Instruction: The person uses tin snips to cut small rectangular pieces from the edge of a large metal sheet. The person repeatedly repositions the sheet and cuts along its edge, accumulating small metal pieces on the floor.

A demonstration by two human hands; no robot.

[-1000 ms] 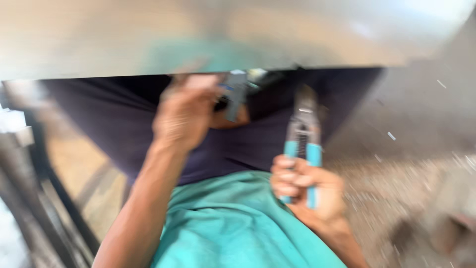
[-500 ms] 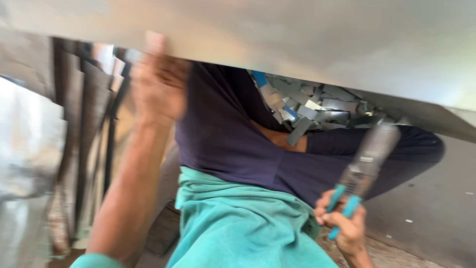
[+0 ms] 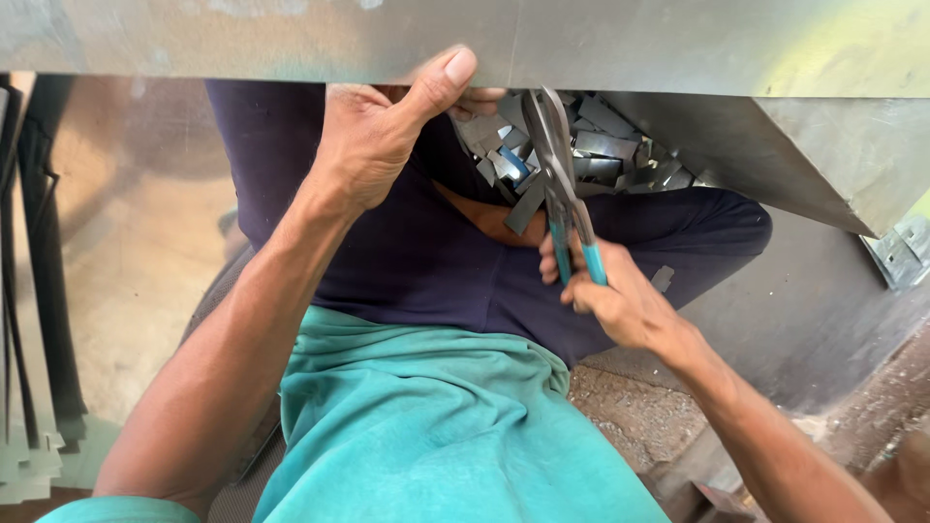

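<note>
A person sits low with a large sheet of grey metal (image 3: 678, 44) lying across the top of the scene, its near edge running side to side above their lap.

The left hand (image 3: 383, 136) grips that near edge: the thumb lies flat on top of the sheet, and the fingers curl under it, out of sight.

The right hand (image 3: 610, 295) is clenched around the blue handles of a pair of tin snips (image 3: 562, 194). The snips stand nearly upright, just right of the left thumb. Their long axis runs from the handles, low and near the person, up and slightly left to the grey blades, which point away from the person and reach the sheet's edge. Whether the blades bite into the metal cannot be told, since their tips meet the edge at the rim.

Under the sheet, behind the snips, lies a heap of small grey metal offcuts (image 3: 601, 150), partly hidden by the blades and by the sheet itself. The heap rests on the person's lap, which is covered by dark navy trousers (image 3: 417, 261). Below the trousers, nearer the viewer, is a teal shirt (image 3: 426, 426).

To the right of the snips the sheet bends downward into a sloping grey panel (image 3: 804, 155). Far left of the sheet's edge, dark metal strips (image 3: 39, 271) stand upright against a blurred, shiny surface. Gritty ground (image 3: 630, 412) shows below the right forearm.
</note>
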